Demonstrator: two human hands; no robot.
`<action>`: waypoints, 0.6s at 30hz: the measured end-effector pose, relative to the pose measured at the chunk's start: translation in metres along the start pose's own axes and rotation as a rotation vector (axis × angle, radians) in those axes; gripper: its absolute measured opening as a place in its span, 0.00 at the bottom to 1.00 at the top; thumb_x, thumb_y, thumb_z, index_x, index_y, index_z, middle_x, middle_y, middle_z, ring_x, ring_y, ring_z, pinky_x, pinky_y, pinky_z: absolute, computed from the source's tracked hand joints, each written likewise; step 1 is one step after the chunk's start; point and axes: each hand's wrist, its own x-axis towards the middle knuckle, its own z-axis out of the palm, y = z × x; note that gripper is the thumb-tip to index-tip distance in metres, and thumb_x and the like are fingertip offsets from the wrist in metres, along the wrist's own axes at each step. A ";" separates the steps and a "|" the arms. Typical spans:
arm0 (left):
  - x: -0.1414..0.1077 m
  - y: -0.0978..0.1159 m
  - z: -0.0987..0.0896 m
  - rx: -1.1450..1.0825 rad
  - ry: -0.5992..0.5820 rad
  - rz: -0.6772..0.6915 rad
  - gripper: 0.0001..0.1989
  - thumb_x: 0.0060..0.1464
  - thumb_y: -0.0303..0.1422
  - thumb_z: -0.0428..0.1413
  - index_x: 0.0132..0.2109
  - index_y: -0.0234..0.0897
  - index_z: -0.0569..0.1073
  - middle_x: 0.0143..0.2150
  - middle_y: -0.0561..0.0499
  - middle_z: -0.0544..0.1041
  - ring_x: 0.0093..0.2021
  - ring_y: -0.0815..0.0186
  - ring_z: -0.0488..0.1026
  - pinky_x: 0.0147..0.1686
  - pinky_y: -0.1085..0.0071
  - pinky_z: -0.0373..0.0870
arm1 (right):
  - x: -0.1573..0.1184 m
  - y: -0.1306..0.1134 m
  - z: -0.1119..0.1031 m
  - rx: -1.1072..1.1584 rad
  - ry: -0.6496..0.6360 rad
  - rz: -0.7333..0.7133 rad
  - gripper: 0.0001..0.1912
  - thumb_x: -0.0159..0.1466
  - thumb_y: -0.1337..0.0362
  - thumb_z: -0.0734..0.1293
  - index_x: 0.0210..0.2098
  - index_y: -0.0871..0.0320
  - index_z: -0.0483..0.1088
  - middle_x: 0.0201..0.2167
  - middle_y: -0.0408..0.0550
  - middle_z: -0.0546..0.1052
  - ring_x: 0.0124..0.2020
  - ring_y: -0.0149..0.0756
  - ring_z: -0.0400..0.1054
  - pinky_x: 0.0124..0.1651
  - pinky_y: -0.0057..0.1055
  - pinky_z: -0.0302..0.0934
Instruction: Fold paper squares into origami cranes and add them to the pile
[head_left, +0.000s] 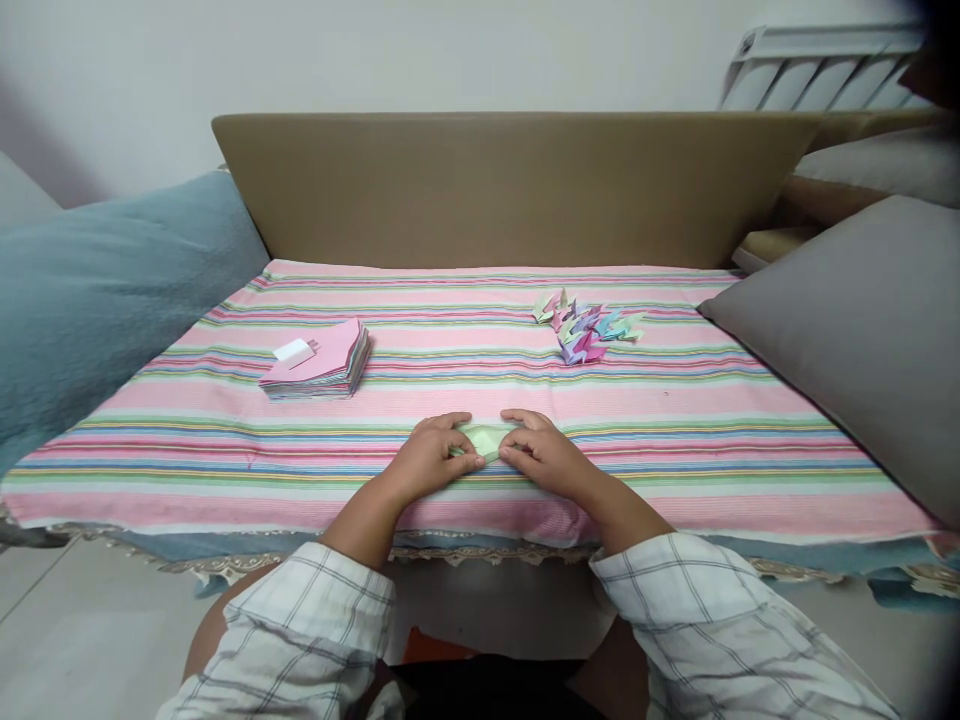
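The striped cloth (pixel 450 385) bears all the small things: on its left side there is a thick stack of coloured paper (pixel 319 378), and on the top sheet, which is pink, rests a white plug adapter (pixel 295 353) with two metal pins. On the right side, farther from the person, lies a group of folded paper birds (pixel 581 330), with sharp points, in pink, purple, green and blue. Near the front edge of the cloth, between the two hands, is a pale green paper (pixel 486 441), folded into a small, flat form. The left hand (pixel 439 450) pinches its left end with thumb and fingers, and the right hand (pixel 544 452) pinches its right end in the same manner; whether the paper touches the cloth, I cannot tell. The cloth is woven and slightly wrinkled. Behind it stands a smooth brown panel (pixel 510 190), and at the right leans a soft grey cushion (pixel 847 340).
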 end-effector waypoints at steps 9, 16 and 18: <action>-0.001 -0.004 0.005 0.098 -0.061 -0.037 0.12 0.53 0.41 0.53 0.37 0.42 0.78 0.61 0.46 0.64 0.60 0.55 0.60 0.59 0.55 0.53 | 0.000 0.000 0.006 0.008 -0.021 0.000 0.12 0.63 0.61 0.60 0.32 0.56 0.74 0.51 0.54 0.68 0.57 0.43 0.57 0.56 0.43 0.54; 0.000 -0.007 0.003 0.103 -0.047 -0.003 0.08 0.51 0.39 0.56 0.36 0.42 0.77 0.59 0.49 0.66 0.56 0.55 0.64 0.57 0.56 0.56 | -0.002 -0.005 -0.001 0.092 0.172 0.039 0.26 0.52 0.62 0.70 0.50 0.59 0.63 0.48 0.54 0.68 0.50 0.42 0.62 0.51 0.39 0.60; 0.000 -0.008 0.001 0.079 -0.048 0.022 0.07 0.49 0.37 0.58 0.36 0.42 0.77 0.56 0.50 0.69 0.55 0.56 0.65 0.55 0.59 0.58 | -0.002 -0.004 -0.003 0.066 0.189 0.062 0.17 0.52 0.66 0.69 0.42 0.59 0.68 0.41 0.51 0.71 0.44 0.40 0.65 0.47 0.37 0.61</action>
